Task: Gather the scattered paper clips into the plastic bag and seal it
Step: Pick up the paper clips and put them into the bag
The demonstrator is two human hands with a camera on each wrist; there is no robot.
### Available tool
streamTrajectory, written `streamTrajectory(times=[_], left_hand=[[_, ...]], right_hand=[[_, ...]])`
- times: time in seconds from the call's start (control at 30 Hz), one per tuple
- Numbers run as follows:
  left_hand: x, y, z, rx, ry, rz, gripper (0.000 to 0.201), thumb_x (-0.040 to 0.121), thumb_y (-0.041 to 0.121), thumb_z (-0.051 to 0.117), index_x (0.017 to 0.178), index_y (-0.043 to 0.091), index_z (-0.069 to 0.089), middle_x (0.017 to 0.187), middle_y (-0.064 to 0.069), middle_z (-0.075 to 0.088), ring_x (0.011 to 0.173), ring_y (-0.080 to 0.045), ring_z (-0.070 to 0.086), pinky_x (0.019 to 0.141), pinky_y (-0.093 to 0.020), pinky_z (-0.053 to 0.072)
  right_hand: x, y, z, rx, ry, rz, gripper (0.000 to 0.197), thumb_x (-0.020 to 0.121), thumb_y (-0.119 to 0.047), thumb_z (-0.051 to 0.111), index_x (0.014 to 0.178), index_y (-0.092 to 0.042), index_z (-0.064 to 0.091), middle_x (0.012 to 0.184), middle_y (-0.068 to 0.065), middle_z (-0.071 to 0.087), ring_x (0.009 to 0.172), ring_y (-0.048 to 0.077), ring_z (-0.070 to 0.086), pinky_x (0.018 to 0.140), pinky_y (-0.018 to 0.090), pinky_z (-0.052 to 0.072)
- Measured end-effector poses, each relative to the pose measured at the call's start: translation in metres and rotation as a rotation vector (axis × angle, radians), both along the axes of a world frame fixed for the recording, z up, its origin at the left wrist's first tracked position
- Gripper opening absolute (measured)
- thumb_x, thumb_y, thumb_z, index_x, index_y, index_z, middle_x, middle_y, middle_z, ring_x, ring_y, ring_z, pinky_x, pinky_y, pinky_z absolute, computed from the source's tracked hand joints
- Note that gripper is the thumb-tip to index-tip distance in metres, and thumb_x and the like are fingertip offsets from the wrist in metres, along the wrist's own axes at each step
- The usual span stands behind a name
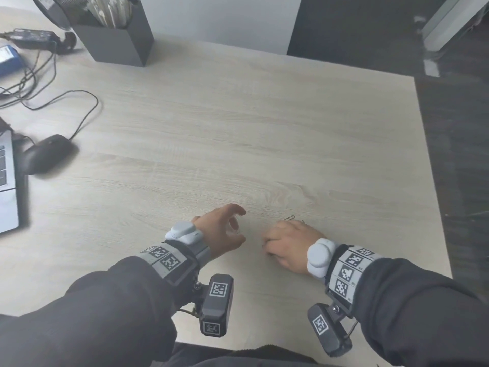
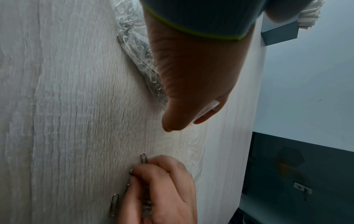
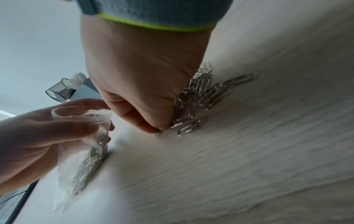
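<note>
My left hand (image 1: 227, 229) holds a clear plastic bag (image 3: 84, 145) by its open mouth, fingers curled round the rim; several silver paper clips lie inside the bag (image 2: 139, 50), whose lower end rests on the table. To its right, my right hand (image 1: 283, 245) is curled knuckles-up over a heap of loose paper clips (image 3: 199, 97) on the wood, its thumb and fingertips closing on them. A few clips (image 1: 290, 218) stick out past the right hand's far side. More single clips (image 2: 114, 204) lie beside the right hand's fingers (image 2: 153, 189).
The pale wooden table (image 1: 238, 128) has its right edge close to my right arm. At the left lie a black mouse (image 1: 49, 153), a laptop corner (image 1: 8, 181) and cables. A dark paper holder (image 1: 116, 35) stands at the back left.
</note>
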State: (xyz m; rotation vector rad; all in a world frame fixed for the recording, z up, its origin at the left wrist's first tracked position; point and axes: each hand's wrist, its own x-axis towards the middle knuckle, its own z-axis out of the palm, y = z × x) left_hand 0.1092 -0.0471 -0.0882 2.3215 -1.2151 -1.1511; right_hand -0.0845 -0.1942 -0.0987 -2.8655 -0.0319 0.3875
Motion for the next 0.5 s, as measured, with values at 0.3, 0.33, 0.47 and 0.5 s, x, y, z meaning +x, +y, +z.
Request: streamTrajectory(times=[0.3,0.33,0.47,0.5], left_hand=[[-0.004,-0.007,-0.001,0.007,0.005,-0.035,0.051,0.078,0.056,0.064,0.126,0.054,0.046,0.100,0.028,0.063,0.095,-0.002,0.065,0.096,-0.039,0.052],[-0.004,-0.008,0.000,0.007,0.006,-0.038,0.051,0.078,0.056,0.064,0.126,0.054,0.046,0.100,0.028,0.063,0.095,-0.002,0.065,0.096,-0.039,0.052],[-0.007,-0.010,0.000,0.006,-0.002,-0.052,0.052,0.079,0.053,0.066,0.128,0.052,0.048,0.101,0.027,0.063,0.095,-0.002,0.065,0.096,-0.038,0.053],[-0.007,-0.011,0.000,0.008,-0.002,-0.054,0.052,0.079,0.054,0.066,0.128,0.053,0.048,0.100,0.027,0.063,0.095,-0.001,0.064,0.095,-0.038,0.053]], right_hand=[[-0.035,-0.036,0.014,0.089,-0.049,-0.446,0.030,0.081,-0.040,0.062,0.110,-0.034,0.062,0.115,-0.010,0.056,0.106,0.016,0.051,0.089,0.040,0.048],[-0.036,-0.038,0.017,0.105,-0.028,-0.543,0.040,0.080,-0.047,0.061,0.119,-0.036,0.057,0.123,-0.011,0.052,0.113,0.016,0.048,0.094,0.040,0.046],[-0.037,-0.036,0.024,0.072,0.185,-0.681,0.091,0.060,-0.081,0.059,0.139,-0.046,0.029,0.144,-0.013,0.029,0.129,0.018,0.034,0.100,0.043,0.043],[-0.037,-0.033,0.024,0.043,0.233,-0.676,0.099,0.054,-0.086,0.056,0.140,-0.047,0.025,0.143,-0.012,0.027,0.129,0.019,0.033,0.098,0.044,0.044]])
